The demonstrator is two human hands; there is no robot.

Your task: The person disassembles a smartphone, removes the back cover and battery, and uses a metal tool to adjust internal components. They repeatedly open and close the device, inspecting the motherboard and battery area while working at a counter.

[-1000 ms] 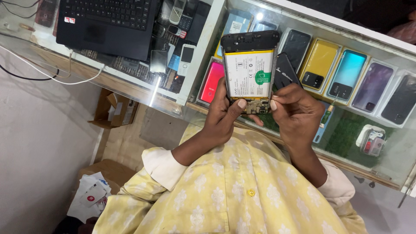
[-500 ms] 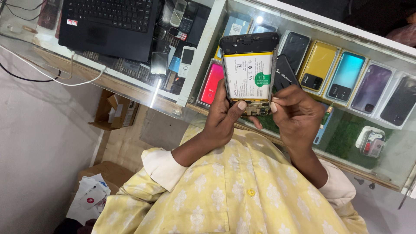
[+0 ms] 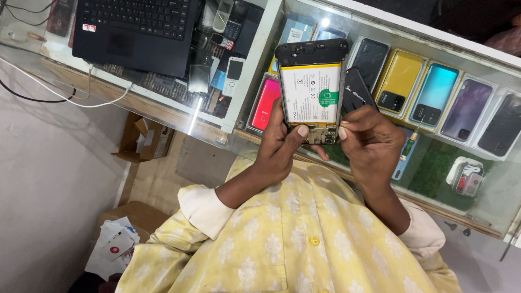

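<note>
While a glass display counter (image 3: pixel 255 81) holding boxed phones spreads below, the left hand (image 3: pixel 279 149) grips an opened black phone with white battery (image 3: pixel 312 87); the right hand (image 3: pixel 372 144), fingers curled, pinches its lower edge.

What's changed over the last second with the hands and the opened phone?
Almost nothing. The left hand still grips the opened phone from below, thumb at its lower edge; the right hand stays at the bottom right corner. The phone only shifts slightly in frame.
</note>
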